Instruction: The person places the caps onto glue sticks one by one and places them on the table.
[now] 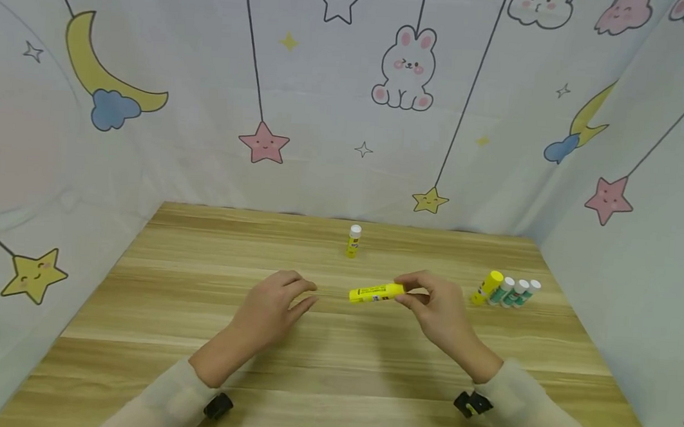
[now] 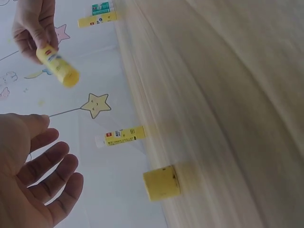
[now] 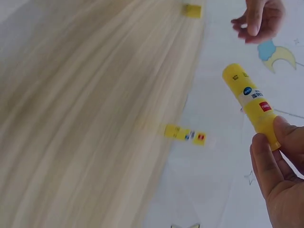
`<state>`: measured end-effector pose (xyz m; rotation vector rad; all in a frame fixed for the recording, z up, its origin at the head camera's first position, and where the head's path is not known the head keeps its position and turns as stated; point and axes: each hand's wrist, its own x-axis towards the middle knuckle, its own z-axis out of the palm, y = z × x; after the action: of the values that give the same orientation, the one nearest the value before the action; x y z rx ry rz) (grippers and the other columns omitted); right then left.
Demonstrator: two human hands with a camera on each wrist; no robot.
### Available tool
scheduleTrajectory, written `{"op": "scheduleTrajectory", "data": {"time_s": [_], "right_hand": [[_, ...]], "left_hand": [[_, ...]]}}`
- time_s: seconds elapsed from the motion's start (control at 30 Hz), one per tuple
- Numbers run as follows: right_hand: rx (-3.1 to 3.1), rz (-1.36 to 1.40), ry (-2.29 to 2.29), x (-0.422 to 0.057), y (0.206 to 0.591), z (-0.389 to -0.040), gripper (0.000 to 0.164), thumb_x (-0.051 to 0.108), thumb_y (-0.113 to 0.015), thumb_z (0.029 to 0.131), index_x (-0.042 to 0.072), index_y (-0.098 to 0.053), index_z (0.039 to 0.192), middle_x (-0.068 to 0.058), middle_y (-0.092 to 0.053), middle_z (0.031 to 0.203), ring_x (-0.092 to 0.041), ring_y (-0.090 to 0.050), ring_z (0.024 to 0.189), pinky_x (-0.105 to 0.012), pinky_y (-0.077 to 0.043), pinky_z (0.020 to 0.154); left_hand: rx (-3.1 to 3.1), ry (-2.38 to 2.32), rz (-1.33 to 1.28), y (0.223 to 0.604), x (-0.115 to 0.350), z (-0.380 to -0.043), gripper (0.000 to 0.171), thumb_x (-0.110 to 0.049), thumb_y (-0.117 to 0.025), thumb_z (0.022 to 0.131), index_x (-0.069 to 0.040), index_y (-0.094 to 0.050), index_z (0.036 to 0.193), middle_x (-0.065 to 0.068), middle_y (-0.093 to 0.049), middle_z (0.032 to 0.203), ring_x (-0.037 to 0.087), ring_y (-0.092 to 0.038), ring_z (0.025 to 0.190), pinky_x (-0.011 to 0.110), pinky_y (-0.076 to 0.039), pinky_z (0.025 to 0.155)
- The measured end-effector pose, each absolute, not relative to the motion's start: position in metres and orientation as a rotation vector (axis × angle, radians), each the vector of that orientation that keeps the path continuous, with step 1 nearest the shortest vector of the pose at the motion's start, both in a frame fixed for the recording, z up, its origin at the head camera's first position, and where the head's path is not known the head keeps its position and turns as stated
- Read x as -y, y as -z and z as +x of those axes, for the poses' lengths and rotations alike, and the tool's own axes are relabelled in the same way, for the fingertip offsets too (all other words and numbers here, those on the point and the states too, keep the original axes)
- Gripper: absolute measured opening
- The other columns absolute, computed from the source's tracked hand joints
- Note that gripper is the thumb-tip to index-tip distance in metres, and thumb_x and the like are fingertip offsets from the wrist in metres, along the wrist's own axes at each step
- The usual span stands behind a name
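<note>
My right hand (image 1: 438,309) pinches a yellow glue stick (image 1: 375,293) by one end and holds it above the table, tilted nearly level. In the right wrist view the glue stick (image 3: 249,97) shows a printed label, with thumb and fingertips at its lower end. To the left, my left hand (image 1: 273,303) hovers with nothing in it, its fingers (image 2: 57,161) relaxed and apart from the stick. A smaller yellow glue stick with a white cap (image 1: 353,242) stands upright behind the two hands.
A large yellow glue stick (image 1: 487,287) and three green glue sticks with white caps (image 1: 514,293) stand grouped at the right on the wooden table (image 1: 332,393). A yellow block-like object (image 2: 161,183) stands on the table in the left wrist view. A printed curtain (image 1: 336,97) encloses the back and sides.
</note>
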<state>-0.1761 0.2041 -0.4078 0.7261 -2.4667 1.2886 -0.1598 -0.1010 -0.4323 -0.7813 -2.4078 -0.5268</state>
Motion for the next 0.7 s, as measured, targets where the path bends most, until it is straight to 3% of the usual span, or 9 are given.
{"op": "scheduleTrajectory", "data": {"time_s": [0.17, 0.5, 0.7], "right_hand": [[2.543, 0.752, -1.026, -0.234, 0.405, -0.189, 0.03, 0.001, -0.075, 0.076, 0.01, -0.067, 0.104, 0.0, -0.064, 0.098, -0.013, -0.062, 0.087, -0.019, -0.053, 0.066], [2.799, 0.652, -0.418, -0.287, 0.385, -0.211, 0.027, 0.007, -0.076, 0.077, 0.003, -0.068, 0.102, -0.007, -0.066, 0.088, -0.016, -0.059, 0.069, -0.031, -0.05, 0.057], [2.793, 0.654, -0.207, -0.305, 0.385, -0.22, 0.027, 0.0, -0.077, 0.073, -0.003, -0.067, 0.098, -0.015, -0.065, 0.09, -0.029, -0.062, 0.077, -0.04, -0.053, 0.064]], "left_hand": [[2.444, 0.542, -0.725, 0.434, 0.109, -0.161, 0.016, -0.024, -0.071, 0.085, -0.016, -0.069, 0.099, -0.003, -0.063, 0.088, 0.011, -0.056, 0.078, 0.027, -0.05, 0.064], [2.572, 0.492, -0.64, 0.442, 0.124, -0.163, 0.026, -0.029, -0.068, 0.086, -0.014, -0.067, 0.108, -0.003, -0.06, 0.09, 0.015, -0.056, 0.083, 0.03, -0.05, 0.069], [2.602, 0.492, -0.62, 0.445, 0.128, -0.162, 0.026, -0.028, -0.068, 0.087, -0.016, -0.066, 0.109, -0.002, -0.061, 0.091, 0.015, -0.055, 0.082, 0.03, -0.05, 0.068]]}}
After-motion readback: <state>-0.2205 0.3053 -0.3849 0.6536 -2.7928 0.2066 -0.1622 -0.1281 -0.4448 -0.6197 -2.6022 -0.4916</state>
